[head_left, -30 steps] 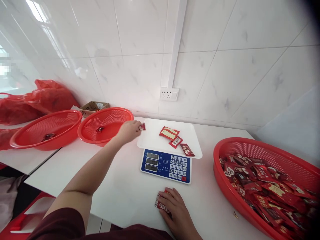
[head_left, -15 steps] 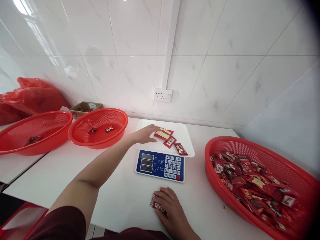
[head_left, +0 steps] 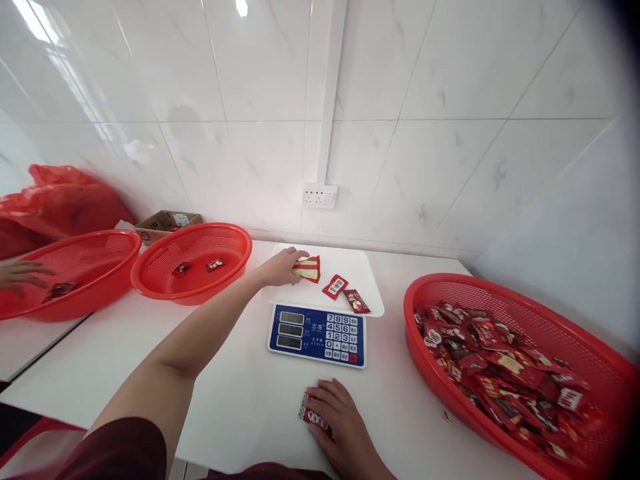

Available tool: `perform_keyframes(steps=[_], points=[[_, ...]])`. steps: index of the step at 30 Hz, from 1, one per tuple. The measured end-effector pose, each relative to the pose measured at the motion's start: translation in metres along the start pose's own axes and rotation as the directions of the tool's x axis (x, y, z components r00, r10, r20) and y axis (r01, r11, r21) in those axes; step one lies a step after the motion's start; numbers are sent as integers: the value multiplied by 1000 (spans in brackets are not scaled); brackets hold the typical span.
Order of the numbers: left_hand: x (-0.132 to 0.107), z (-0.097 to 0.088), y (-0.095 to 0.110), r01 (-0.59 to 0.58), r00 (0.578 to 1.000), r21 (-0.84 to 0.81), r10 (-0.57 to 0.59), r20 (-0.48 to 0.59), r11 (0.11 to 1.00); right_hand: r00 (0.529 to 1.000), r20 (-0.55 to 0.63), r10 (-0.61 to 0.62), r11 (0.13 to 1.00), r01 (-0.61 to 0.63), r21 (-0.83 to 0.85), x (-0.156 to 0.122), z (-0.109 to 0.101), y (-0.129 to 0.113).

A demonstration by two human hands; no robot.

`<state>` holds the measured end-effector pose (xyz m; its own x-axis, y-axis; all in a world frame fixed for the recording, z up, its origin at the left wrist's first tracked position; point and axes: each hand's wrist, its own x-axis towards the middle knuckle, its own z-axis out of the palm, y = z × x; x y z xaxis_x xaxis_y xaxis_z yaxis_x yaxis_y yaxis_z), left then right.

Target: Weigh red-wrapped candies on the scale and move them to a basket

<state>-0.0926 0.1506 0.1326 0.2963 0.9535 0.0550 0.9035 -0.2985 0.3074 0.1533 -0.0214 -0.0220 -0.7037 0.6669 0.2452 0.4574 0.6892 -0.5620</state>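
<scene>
My left hand (head_left: 283,268) is over the white scale pan (head_left: 357,270), its thumb and fingers closed on a red and cream snack packet (head_left: 309,269). Two more small red packets lie on the pan: one with a white label (head_left: 335,287) and a darker red one (head_left: 357,301). In front of the pan is the scale's blue keypad panel (head_left: 317,335); the digits on its displays are too faint to read. Near the table's front edge my right hand (head_left: 337,420) rests with curled fingers over a small red packet with white lettering (head_left: 315,419).
A big red basket (head_left: 417,333) full of red packets stands at the right. Two red baskets (head_left: 193,297) (head_left: 107,283) with a few packets are at the left, another person's hand (head_left: 23,273) over the farther one. Behind them are a cardboard box (head_left: 167,223) and red bags (head_left: 75,203).
My left hand has closed on the red and cream packet and drawn it left, away from the other two. Another person's hand has come in at the left. My right hand stays put.
</scene>
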Motion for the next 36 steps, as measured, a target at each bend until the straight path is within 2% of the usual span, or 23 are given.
perform_keyframes(steps=[3,6,8,9,11,14,17,19,21,24,27,31,36], points=[[-25,-22,-23,78,981,79,-62,-185,994,999,-22,-24,1000,24,2,-1,2,3],[-52,-50,-54,300,899,122,-238,-369,946,1000,-10,-18,1000,18,11,-1,2,3],[-66,-62,-71,409,847,121,-326,-420,905,1000,10,2,1000,-2,16,0,1,2],[-70,-64,-77,432,836,121,-347,-425,893,1000,18,10,1000,-11,19,0,0,1],[-72,-61,-79,403,852,120,-324,-411,907,1000,18,16,1000,-17,26,0,0,0],[-59,-38,-57,200,931,74,-166,-325,977,1000,0,13,999,-13,38,-1,0,0],[-34,-5,-11,-19,988,-38,13,-153,999,1000,4,19,999,-19,38,-1,0,-1],[-17,17,23,-135,991,-96,131,-38,986,999,24,31,999,-32,30,-1,-1,-3],[-3,35,53,-212,976,-130,217,26,969,998,37,43,999,-43,19,0,-2,-4],[12,54,81,-304,946,-117,314,82,945,999,20,36,999,-36,15,0,-3,-6],[22,61,87,-352,926,-83,360,117,932,1000,-4,24,1000,-24,18,0,-3,-6],[26,57,73,-315,939,-31,317,132,948,1000,-2,23,1000,-23,16,1,-4,-6],[24,53,60,-292,951,-58,296,85,955,1000,-13,6,1000,-6,14,1,-3,-4]])
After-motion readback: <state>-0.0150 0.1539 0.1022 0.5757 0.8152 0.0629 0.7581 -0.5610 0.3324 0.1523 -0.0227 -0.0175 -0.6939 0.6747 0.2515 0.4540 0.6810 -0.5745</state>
